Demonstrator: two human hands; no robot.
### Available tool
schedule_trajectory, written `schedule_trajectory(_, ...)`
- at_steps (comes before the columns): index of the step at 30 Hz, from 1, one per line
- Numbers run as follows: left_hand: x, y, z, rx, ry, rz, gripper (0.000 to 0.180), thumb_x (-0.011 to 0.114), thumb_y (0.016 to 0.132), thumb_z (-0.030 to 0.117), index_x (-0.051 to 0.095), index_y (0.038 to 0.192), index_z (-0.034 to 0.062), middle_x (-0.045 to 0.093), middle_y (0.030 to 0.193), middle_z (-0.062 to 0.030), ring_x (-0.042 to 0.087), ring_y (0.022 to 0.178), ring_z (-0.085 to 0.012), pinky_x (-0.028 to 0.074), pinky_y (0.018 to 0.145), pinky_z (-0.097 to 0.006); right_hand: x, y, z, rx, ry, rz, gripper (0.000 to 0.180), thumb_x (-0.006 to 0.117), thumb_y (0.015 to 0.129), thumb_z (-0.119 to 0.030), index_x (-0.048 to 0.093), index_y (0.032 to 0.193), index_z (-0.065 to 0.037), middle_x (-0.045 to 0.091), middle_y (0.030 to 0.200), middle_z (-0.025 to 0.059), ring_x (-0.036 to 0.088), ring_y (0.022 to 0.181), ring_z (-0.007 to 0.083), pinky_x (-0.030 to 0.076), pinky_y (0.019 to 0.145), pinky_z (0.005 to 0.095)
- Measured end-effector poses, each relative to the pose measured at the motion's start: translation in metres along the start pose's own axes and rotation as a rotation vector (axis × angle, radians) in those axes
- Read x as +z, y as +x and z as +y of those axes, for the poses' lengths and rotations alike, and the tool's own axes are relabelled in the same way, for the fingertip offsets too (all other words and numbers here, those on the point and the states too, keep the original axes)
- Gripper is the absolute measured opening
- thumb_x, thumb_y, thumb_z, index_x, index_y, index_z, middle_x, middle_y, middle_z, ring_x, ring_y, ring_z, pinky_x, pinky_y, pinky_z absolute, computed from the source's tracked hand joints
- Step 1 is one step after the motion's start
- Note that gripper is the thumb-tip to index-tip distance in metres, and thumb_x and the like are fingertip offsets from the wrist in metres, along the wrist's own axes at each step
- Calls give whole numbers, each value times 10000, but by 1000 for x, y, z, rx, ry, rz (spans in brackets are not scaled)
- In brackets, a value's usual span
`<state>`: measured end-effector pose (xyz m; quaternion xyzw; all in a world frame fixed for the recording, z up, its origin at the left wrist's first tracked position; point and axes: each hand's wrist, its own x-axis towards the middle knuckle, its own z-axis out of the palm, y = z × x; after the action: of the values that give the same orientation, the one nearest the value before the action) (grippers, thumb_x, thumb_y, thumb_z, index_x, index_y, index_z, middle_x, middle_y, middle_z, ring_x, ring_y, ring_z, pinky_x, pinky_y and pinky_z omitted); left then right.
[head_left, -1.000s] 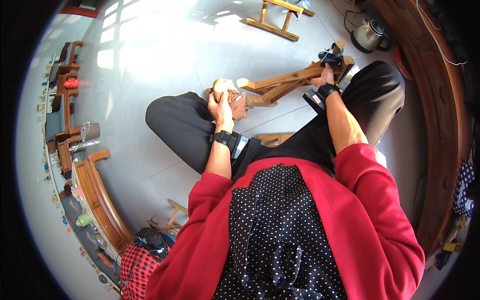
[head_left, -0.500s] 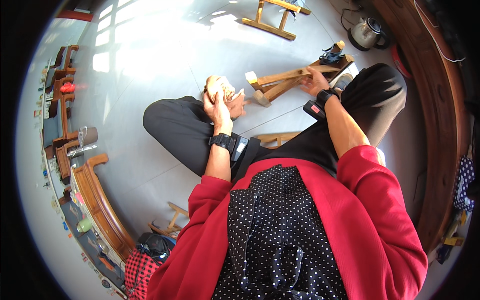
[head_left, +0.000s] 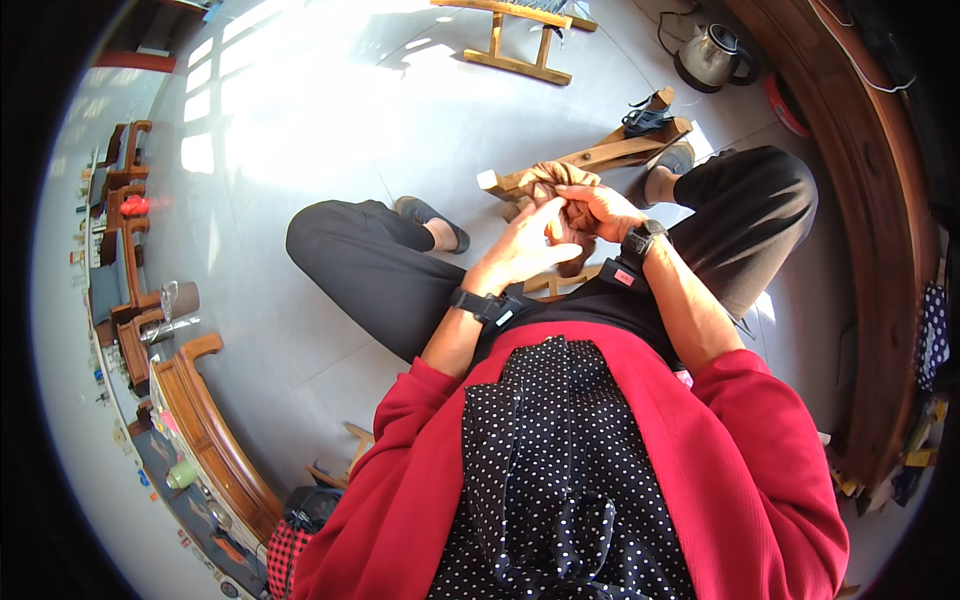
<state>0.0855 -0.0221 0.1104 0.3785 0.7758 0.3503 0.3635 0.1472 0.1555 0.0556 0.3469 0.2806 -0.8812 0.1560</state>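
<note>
In front of my lap, a crumpled brown cloth-like bundle (head_left: 562,180) is bunched up, with a darker brown part hanging below. My right hand (head_left: 605,210) is closed on its right side. My left hand (head_left: 522,245) meets it from the left, thumb and fingers apart in a C shape, fingertips at the bundle and close to the right hand's fingers. Whether hidden fingers grip it there I cannot make out. Just beyond lies a tilted wooden frame (head_left: 610,152) with squared bars, its near end partly covered by the bundle. Both wrists wear black straps.
A dark strappy item (head_left: 645,120) lies on the frame's far end. Another wooden stand (head_left: 520,65) is farther off. A kettle (head_left: 708,60) stands at far right by a long brown wooden cabinet (head_left: 860,190). Wooden furniture (head_left: 215,430) lines the left. Below my lap is a wooden bar (head_left: 560,280).
My left hand has moved right with the brown bundle. My right hand has left the wooden frame and come left, closing on the bundle. The two hands are now together.
</note>
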Motion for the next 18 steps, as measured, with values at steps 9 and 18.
schedule_trajectory(9,-52,37,-119,-124,153,544,360,747,865,125,647,1191,11,725,1066,-171,696,1007,-311,544,890,-380,-26,55,13,-404,-216,-26,194,573,1014,-141,620,1093,31,690,1010,85,637,953,155,506,843,282)
schedule_trajectory(18,-39,39,-115,-247,16,351,346,742,882,87,665,1213,25,713,1017,-83,663,867,-148,563,731,-300,24,72,34,-744,-884,399,396,673,884,-333,648,1111,-10,713,1015,236,684,968,420,538,852,459)
